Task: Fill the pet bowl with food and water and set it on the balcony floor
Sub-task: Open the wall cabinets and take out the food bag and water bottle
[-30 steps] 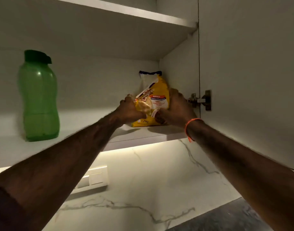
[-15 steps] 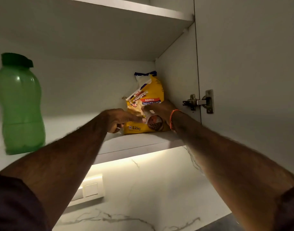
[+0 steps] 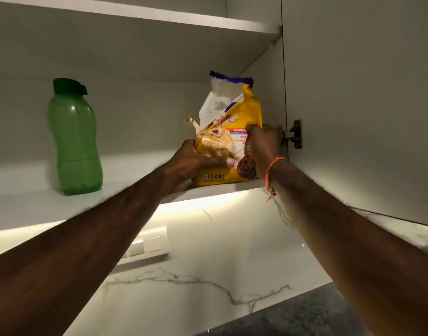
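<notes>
Both hands grasp the yellow dog food bag (image 3: 228, 132) on the cupboard shelf (image 3: 135, 202): left hand (image 3: 196, 161) at nine o'clock, right hand (image 3: 262, 146) at three.

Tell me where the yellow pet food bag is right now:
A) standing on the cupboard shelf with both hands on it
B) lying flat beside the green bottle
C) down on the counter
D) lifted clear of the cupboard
A: the pet food bag stands upright on the shelf, with the left hand and right hand gripping its sides, well apart from the green bottle.
</notes>
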